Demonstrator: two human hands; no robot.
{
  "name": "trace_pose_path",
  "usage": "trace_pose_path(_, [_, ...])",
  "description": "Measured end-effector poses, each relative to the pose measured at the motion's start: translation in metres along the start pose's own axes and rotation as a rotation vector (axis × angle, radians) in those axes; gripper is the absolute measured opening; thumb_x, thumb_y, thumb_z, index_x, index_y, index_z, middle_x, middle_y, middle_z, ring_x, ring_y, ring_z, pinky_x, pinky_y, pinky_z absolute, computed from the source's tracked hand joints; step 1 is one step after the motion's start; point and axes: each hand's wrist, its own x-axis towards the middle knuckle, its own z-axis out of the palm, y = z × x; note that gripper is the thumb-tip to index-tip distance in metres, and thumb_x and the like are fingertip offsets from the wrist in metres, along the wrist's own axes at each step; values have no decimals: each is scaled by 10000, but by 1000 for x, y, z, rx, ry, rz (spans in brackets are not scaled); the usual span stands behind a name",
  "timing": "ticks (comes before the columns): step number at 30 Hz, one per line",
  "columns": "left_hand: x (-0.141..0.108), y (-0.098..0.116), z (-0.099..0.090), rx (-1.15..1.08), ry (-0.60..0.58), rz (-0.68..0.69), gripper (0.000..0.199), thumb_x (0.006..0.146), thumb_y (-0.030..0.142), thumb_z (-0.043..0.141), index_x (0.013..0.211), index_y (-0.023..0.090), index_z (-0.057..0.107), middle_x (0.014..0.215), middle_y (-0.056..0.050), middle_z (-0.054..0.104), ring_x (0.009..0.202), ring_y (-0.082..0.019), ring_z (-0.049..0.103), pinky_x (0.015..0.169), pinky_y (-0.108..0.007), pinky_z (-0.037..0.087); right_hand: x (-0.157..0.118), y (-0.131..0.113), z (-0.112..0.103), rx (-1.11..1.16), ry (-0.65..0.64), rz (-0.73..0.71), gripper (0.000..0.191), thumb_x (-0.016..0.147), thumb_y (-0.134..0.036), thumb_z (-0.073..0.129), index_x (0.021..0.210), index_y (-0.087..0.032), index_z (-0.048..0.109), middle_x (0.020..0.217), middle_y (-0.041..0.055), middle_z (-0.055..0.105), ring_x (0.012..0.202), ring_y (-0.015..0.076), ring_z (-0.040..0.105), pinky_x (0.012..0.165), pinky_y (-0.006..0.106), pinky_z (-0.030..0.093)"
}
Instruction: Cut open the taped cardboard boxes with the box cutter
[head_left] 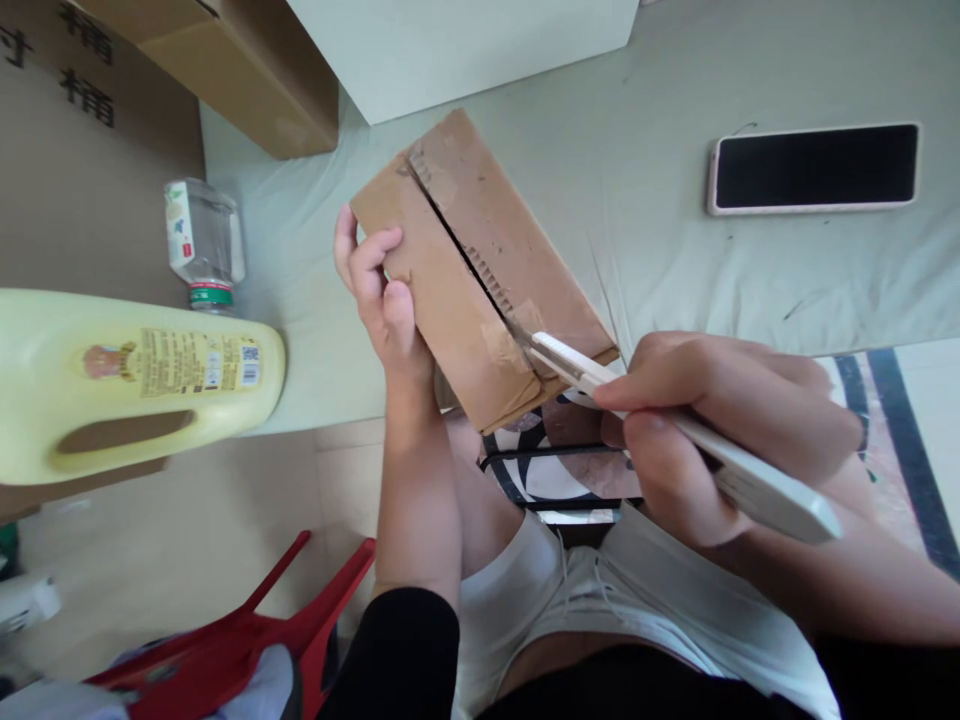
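By the table's [660, 240] near edge, a small brown box [465, 290] is held at a slant while a white knife [757, 490] touches the gap in its top
The left hand [379, 290] has its fingers curled round the box's left side, maybe so it cannot slip or turn; the right hand [705, 430] grips the knife tightly, with its pointing finger near the front, maybe to steer the tip; the slant seems to put the gap in line with the knife; I cannot tell if the box rests on anything; the phone [817, 168] lies well apart on the right, and the yellow jug [217, 350] and clear bottle [214, 240] are on the left, out of the hands' way
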Motion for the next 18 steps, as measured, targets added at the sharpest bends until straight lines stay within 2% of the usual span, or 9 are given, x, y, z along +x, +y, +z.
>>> trace_pose_path(2, [0, -1, 0, 19, 3, 21, 628, 854, 823, 380, 1112, 294, 596, 1549, 6, 415, 1538, -269, 288, 1283, -436, 257, -1, -2, -1, 8, 11, -7, 143, 732, -81, 512, 706, -215, 557, 525, -23, 514, 466, 83, 463, 433, 243, 390])
trace_pose_path(4, [0, -1, -1, 26, -3, 42, 623, 871, 807, 367, 1130, 288, 593, 1546, -3, 417, 1527, -264, 308, 1283, -433, 261, -2, -4, 0, 28, 117, 3, 136, 727, -94, 477, 682, -211, 530, 490, -32, 438, 428, 70, 372, 414, 246, 323])
trace_pose_path(6, [-1, -2, -1, 21, -13, 64, 587, 906, 762, 359, 1155, 284, 590, 1544, -10, 419, 1519, -253, 321, 1285, -436, 266, -3, -5, 2, 30, 162, 46, 140, 714, -91, 441, 661, -204, 504, 479, -37, 375, 421, 61, 294, 423, 254, 274])
trace_pose_path(7, [-1, -2, -1, 15, -15, 75, 562, 922, 736, 360, 1163, 284, 591, 1542, -9, 422, 1516, -247, 325, 1285, -438, 268, -4, -6, 3, 27, 156, 65, 142, 707, -86, 432, 652, -200, 498, 480, -37, 359, 427, 57, 279, 433, 254, 268])
trace_pose_path(10, [-1, -7, -2, -8, -5, 97, 541, 927, 723, 378, 1151, 285, 604, 1529, -1, 434, 1516, -246, 321, 1284, -446, 267, -7, -4, 6, 59, 157, -1, 127, 701, -86, 443, 635, -176, 504, 478, -41, 361, 437, 34, 291, 440, 224, 262])
trace_pose_path(13, [1, -12, -3, -60, -3, 116, 563, 902, 745, 428, 1138, 271, 620, 1520, -15, 441, 1514, -261, 319, 1280, -463, 256, -8, -6, 1, 88, 157, 33, 121, 723, -90, 440, 655, -166, 506, 485, -44, 377, 454, 25, 299, 463, 207, 273])
trace_pose_path(14, [1, -12, -3, -81, -2, 119, 558, 902, 738, 442, 1139, 268, 626, 1517, -18, 446, 1511, -263, 323, 1280, -466, 251, -7, -8, -3, 78, 140, 70, 127, 732, -91, 441, 664, -169, 514, 489, -44, 376, 456, 28, 293, 468, 213, 271])
trace_pose_path(18, [0, -9, -2, -131, -6, 136, 504, 929, 673, 471, 1155, 263, 656, 1497, -16, 479, 1495, -264, 350, 1273, -477, 258, -1, -17, -17, -4, -64, 184, 151, 757, -104, 472, 698, -202, 570, 511, -44, 390, 453, 38, 304, 469, 236, 274])
